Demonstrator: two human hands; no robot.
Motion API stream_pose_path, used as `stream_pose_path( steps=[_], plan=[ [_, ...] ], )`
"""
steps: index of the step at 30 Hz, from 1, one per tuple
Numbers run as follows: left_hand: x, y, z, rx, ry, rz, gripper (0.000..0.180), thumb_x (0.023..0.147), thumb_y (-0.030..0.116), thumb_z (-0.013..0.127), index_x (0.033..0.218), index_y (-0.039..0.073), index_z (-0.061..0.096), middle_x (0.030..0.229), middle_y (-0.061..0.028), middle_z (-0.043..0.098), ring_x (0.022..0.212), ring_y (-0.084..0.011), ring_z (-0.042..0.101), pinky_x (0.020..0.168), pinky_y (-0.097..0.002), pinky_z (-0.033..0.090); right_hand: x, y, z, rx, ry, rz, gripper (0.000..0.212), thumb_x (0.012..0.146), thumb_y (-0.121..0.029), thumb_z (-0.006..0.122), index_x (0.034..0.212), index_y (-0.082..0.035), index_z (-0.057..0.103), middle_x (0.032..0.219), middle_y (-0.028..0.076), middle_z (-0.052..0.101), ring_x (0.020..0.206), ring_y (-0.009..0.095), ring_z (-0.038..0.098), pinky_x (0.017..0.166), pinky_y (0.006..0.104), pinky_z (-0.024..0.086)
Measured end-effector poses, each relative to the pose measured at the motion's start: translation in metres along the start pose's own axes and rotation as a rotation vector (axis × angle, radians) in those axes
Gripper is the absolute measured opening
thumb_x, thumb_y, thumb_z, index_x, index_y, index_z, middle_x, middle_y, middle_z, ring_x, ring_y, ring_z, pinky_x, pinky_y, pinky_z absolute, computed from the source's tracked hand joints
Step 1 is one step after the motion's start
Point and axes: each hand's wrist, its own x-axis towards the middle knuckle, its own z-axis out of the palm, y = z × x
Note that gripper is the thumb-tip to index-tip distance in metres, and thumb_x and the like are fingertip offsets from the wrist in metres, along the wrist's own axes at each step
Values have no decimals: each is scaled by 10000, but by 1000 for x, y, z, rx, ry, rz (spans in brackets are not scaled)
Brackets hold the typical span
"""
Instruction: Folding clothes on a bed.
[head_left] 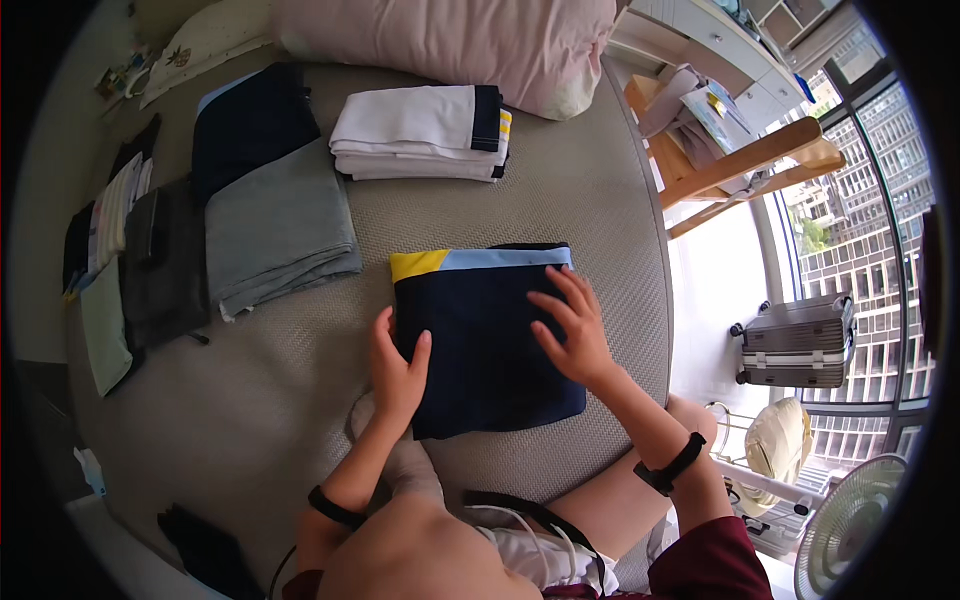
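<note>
A folded navy garment point(480, 350) with a yellow and light blue band along its far edge lies flat on the bed point(300, 400) in front of me. At its left edge is my left hand point(399, 370), thumb and fingers apart. My right hand point(572, 330) rests over the garment's right side with the fingers spread. Neither hand grips the cloth. The garment's exact kind does not show in its folded state.
Beyond it sits a stack of folded white clothes point(415, 135). Folded grey trousers point(285, 225), a navy garment point(250, 125) and a dark grey garment point(165, 265) lie to the left. A pink pillow point(450, 45) is at the far side; a wooden chair point(745, 160), suitcase point(800, 340) and fan point(850, 525) stand right.
</note>
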Motion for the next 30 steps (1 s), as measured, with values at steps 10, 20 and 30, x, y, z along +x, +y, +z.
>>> stream_pose_path(
  steps=[10,20,30],
  plan=[
    [6,-8,-29,-253,-433,-474,530,744,297,771,1050,-84,567,959,-178,653,849,-203,653,744,-292,525,13,43,54,51,183,429,567,914,-187,523,1403,-20,290,1443,245,286,1352,395,259,1103,457,224],
    [-9,-14,-5,-507,-481,-305,662,742,312,682,1255,-50,473,1178,-204,587,1090,-284,568,949,-339,427,-98,3,31,-19,-45,400,989,617,-232,768,1449,-119,246,1488,233,192,1356,438,206,1094,509,200],
    [-16,-18,-4,-615,-364,-270,690,724,175,727,1311,-27,425,1233,-163,554,1136,-237,528,989,-335,401,-83,-6,11,19,-385,428,1380,435,-361,895,1479,-111,27,1470,339,28,1380,470,70,1093,562,150]
  ],
)
